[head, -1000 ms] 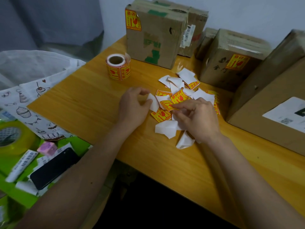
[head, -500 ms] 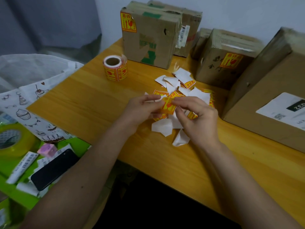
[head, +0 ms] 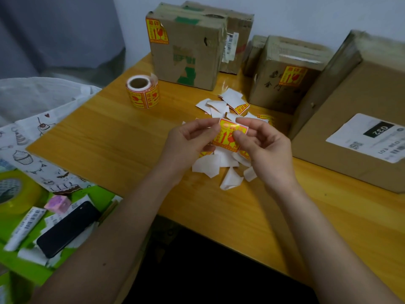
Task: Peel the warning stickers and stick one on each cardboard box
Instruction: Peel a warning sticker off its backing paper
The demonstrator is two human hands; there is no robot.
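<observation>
Bare table (head: 105, 137) lies left; cardboard boxes (head: 186, 51) wall back and right.

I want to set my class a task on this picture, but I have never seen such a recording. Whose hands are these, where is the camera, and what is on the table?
The camera sits on a person's head, looking down at their own bare hands. The left hand and right hand together pinch one yellow warning sticker above the wooden table. Beneath lie loose stickers and white backing scraps. A sticker roll stands further back. Cardboard boxes line the far side; the left box and middle box already carry stickers.
</observation>
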